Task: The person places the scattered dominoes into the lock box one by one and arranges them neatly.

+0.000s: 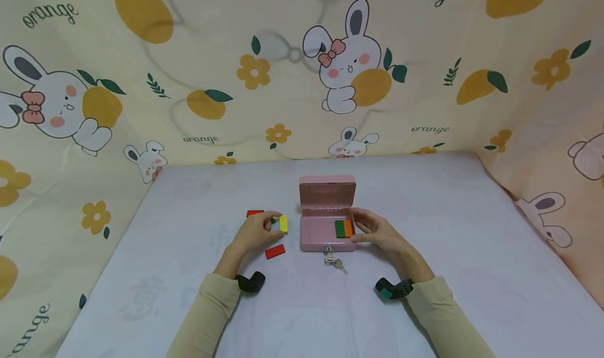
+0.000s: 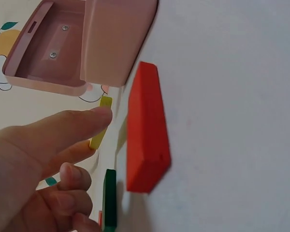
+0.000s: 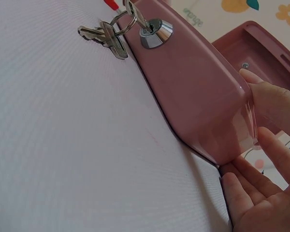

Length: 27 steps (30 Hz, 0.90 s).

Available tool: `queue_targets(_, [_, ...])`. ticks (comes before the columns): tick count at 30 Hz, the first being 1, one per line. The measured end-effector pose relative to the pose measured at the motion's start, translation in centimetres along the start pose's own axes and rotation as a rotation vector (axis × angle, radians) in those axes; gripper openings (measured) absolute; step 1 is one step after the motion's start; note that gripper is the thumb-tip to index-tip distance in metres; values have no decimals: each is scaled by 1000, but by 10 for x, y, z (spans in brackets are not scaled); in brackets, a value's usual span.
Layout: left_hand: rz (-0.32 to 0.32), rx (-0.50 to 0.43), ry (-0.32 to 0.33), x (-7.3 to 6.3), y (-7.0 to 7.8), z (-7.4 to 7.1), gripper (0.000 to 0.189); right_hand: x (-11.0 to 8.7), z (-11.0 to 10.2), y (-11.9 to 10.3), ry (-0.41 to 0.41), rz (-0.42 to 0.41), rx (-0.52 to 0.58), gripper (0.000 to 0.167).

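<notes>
Between thumb and fingertip my left hand (image 1: 257, 229) pinches a yellow block (image 1: 283, 224), held just left of a pink cash box (image 1: 313, 242). My right hand (image 1: 382, 235) holds the right side of the box; in the right wrist view its thumb (image 3: 270, 99) lies at the rim and other fingers touch the outer wall. The lid (image 1: 327, 194) stands raised. Inside, at the right end, a green block (image 1: 339, 229) and an orange block (image 1: 348, 228) lie side by side. Keys (image 3: 111, 38) hang from the front lock (image 3: 156, 33).
One red block (image 1: 275, 251) lies on the white table (image 1: 302, 305) near my left hand. Another red block (image 1: 255, 213) lies behind that hand, along with a green block (image 2: 109, 200) partly hidden in the head view. A patterned cloth (image 1: 283, 101) backs the table.
</notes>
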<state>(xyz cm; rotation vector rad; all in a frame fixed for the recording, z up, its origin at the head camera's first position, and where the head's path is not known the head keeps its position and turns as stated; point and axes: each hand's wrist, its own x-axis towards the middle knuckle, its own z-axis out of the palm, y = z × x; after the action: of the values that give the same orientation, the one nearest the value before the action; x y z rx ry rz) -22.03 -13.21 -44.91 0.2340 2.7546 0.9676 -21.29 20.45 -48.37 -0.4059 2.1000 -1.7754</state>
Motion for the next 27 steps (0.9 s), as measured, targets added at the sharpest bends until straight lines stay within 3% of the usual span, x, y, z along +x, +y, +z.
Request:
queue_targets(19, [16,15,22,-4,15,1,51,-2,0,1,-4,12,33,82])
queue_targets(27, [54,30,32,-6,21,-1,49,1,0,0,6,13,6,75])
